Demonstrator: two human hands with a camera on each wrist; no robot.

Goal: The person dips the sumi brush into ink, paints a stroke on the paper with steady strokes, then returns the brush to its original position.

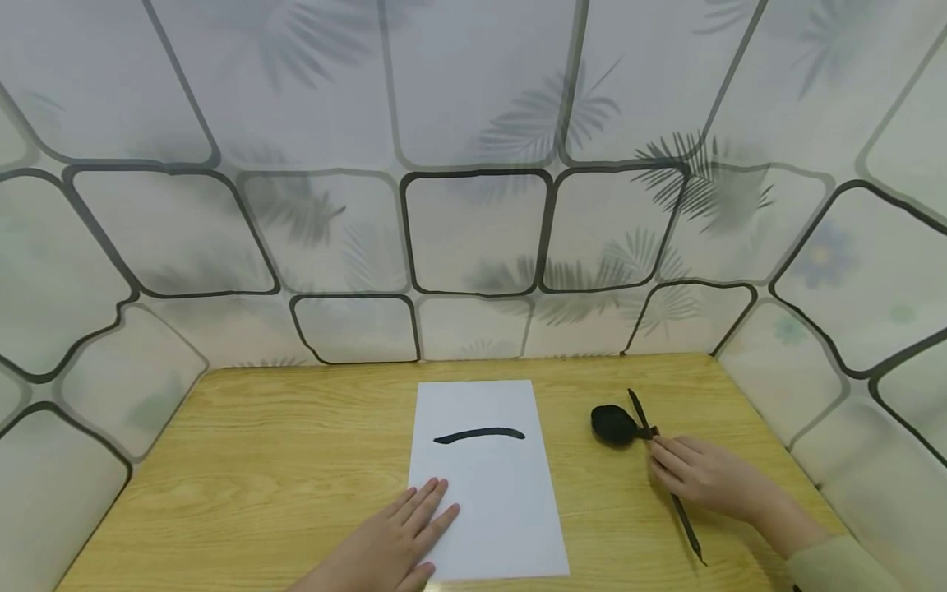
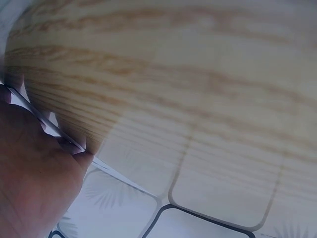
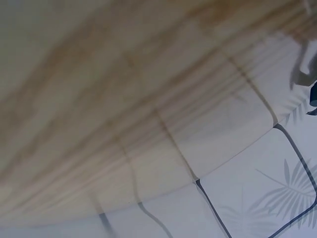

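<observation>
A sheet of white paper (image 1: pixel 488 510) lies upright on the wooden table, with one black, slightly arched brush stroke (image 1: pixel 479 435) across its upper part. My left hand (image 1: pixel 392 538) rests with spread, straight fingers on the paper's lower left edge; in the left wrist view the same hand (image 2: pixel 39 173) lies flat by the paper's thin edge. At the right, my right hand (image 1: pixel 703 474) holds a dark ink brush (image 1: pixel 688 526) at mid-length, its thumb hidden. The brush slants across the short handle of a round black ink dish (image 1: pixel 612 425), right at the fingertips.
The wood-grained table (image 1: pixel 296 452) is glossy and reflects the surroundings. Pale patterned walls (image 1: pixel 473 238) with dark outlines and leaf prints enclose its back and both sides. In the right wrist view, part of a black object (image 3: pixel 313 94) shows at the right edge.
</observation>
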